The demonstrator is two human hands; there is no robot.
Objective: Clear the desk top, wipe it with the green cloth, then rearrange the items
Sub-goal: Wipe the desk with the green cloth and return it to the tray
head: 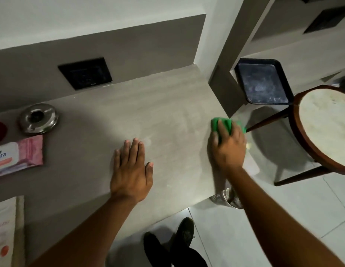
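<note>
Left hand (131, 168) flat on desk (167, 105), right hand (226, 147) gripping green cloth (223, 125), empty tray (262, 81) beyond

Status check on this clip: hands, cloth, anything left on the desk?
Left hand flat on grey desk top. Right hand presses green cloth at desk's right edge. Round metal ashtray and pink wipes pack sit far left.
</note>
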